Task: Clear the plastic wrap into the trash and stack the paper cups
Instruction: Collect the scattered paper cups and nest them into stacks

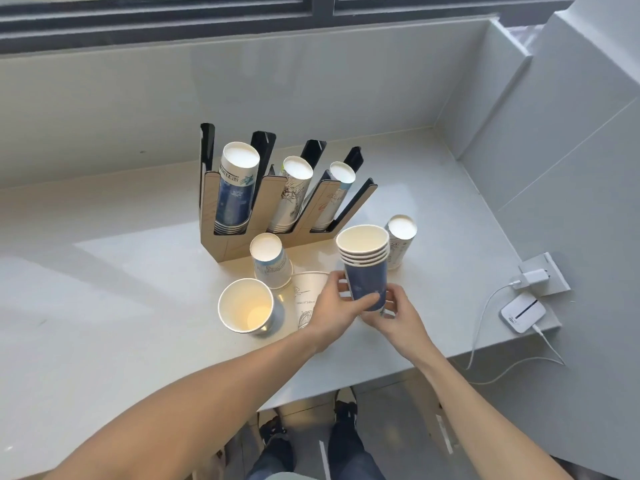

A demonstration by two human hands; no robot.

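Note:
Both hands hold a nested stack of blue paper cups point(366, 271), mouth up, above the counter. My left hand point(337, 308) wraps its lower left side and my right hand point(398, 315) cups its base from the right. An upright cup point(246, 306) stands open to the left. A white printed cup point(308, 299) lies on its side behind my left hand. An upside-down stack point(270, 261) stands near the holder, and another upside-down stack point(400, 239) stands to the right. No plastic wrap or trash bin is in view.
A cardboard cup holder point(242, 244) with three slots of stacked cups stands at the back of the grey counter point(104, 323). A white device point(523, 311) and a plugged-in charger point(533, 277) with cables sit at the right edge. A wall rises on the right.

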